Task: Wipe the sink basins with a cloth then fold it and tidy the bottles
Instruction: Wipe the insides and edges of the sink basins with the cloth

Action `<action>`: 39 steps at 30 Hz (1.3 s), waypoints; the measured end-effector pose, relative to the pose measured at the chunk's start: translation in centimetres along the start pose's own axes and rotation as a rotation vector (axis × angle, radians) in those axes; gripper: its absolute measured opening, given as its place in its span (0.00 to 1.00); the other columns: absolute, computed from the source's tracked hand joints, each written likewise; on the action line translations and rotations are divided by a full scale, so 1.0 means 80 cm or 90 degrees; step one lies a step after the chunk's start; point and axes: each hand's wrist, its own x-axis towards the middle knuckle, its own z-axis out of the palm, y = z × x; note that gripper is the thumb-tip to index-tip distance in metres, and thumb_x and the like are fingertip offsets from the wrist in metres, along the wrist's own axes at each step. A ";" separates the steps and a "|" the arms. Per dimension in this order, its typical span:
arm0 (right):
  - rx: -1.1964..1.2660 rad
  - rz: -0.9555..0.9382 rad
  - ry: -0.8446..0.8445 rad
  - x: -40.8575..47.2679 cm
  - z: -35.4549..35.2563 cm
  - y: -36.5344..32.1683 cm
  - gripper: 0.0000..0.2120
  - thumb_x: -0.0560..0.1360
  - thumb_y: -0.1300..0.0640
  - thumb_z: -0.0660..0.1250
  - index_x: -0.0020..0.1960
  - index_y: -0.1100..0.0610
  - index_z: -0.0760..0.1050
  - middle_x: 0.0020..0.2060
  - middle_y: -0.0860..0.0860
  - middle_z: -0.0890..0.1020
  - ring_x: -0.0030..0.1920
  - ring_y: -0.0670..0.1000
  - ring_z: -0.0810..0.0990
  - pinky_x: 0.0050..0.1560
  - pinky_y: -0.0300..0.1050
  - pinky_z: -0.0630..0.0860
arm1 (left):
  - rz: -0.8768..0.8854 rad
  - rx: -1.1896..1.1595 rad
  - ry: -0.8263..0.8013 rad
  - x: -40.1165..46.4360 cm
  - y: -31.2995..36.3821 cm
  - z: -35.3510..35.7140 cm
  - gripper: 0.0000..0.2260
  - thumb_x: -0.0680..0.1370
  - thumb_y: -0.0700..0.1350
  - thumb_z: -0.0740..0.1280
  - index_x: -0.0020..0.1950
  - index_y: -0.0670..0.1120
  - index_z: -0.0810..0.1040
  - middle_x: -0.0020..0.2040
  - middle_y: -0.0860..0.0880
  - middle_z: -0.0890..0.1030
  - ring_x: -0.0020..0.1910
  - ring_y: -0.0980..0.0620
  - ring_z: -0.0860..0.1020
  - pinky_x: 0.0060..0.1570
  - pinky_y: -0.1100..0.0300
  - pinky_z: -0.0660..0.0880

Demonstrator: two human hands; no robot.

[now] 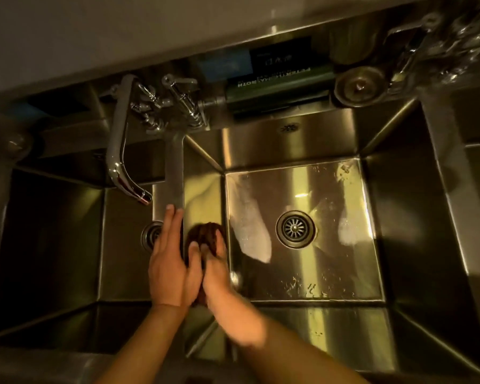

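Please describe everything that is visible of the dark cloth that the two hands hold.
The cloth is dark brown, looks ribbed or woven, and is bunched into a rounded wad. It sits beside the divider between the two steel basins, at the left wall of the right basin. The left hand and the right hand press it between them, covering its lower part. Whether it is wet cannot be told.

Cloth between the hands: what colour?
Dark reddish-brown cloth, under dim yellow light; head view.

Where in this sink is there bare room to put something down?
The right basin floor is bare around its drain. The back ledge is crowded with taps and bottles; both hands hold the cloth at the divider.
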 end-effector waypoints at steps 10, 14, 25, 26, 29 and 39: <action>0.050 -0.051 -0.010 0.140 0.035 -0.111 0.25 0.86 0.55 0.56 0.80 0.39 0.57 0.75 0.51 0.71 0.73 0.55 0.71 0.68 0.48 0.70 | 0.015 0.040 -0.009 -0.002 -0.009 0.003 0.36 0.78 0.54 0.60 0.85 0.58 0.51 0.85 0.62 0.48 0.79 0.72 0.48 0.72 0.52 0.62; -0.002 -0.015 0.051 0.125 0.015 -0.049 0.25 0.87 0.55 0.55 0.81 0.41 0.56 0.75 0.53 0.70 0.73 0.57 0.71 0.66 0.47 0.70 | 0.023 0.044 -0.015 -0.002 -0.008 0.003 0.38 0.76 0.57 0.62 0.85 0.57 0.52 0.85 0.61 0.49 0.80 0.61 0.55 0.72 0.51 0.63; 0.029 0.174 0.142 0.002 -0.012 0.059 0.17 0.86 0.54 0.59 0.73 0.53 0.72 0.62 0.55 0.81 0.64 0.57 0.79 0.72 0.59 0.71 | -0.001 0.062 -0.009 -0.003 0.006 -0.005 0.40 0.74 0.60 0.62 0.84 0.62 0.50 0.84 0.64 0.47 0.78 0.58 0.59 0.72 0.45 0.68; 0.017 0.184 0.127 -0.002 -0.014 0.054 0.17 0.86 0.57 0.58 0.73 0.56 0.72 0.63 0.56 0.81 0.65 0.58 0.79 0.73 0.58 0.71 | -0.003 0.060 -0.006 -0.003 0.008 -0.005 0.40 0.74 0.60 0.62 0.84 0.62 0.51 0.84 0.65 0.48 0.77 0.58 0.59 0.71 0.44 0.69; 0.043 0.193 0.103 -0.014 -0.029 0.029 0.17 0.86 0.61 0.58 0.74 0.58 0.70 0.64 0.58 0.80 0.64 0.58 0.79 0.62 0.47 0.79 | -0.001 0.056 -0.001 -0.003 0.011 -0.005 0.40 0.73 0.59 0.62 0.84 0.61 0.52 0.84 0.65 0.48 0.77 0.57 0.60 0.71 0.43 0.69; 0.097 0.107 0.049 0.038 -0.055 -0.037 0.11 0.86 0.49 0.58 0.60 0.49 0.78 0.49 0.46 0.80 0.48 0.42 0.80 0.57 0.40 0.75 | 0.020 0.066 0.025 -0.002 0.003 0.000 0.38 0.74 0.60 0.61 0.84 0.57 0.55 0.84 0.63 0.49 0.76 0.50 0.69 0.66 0.49 0.71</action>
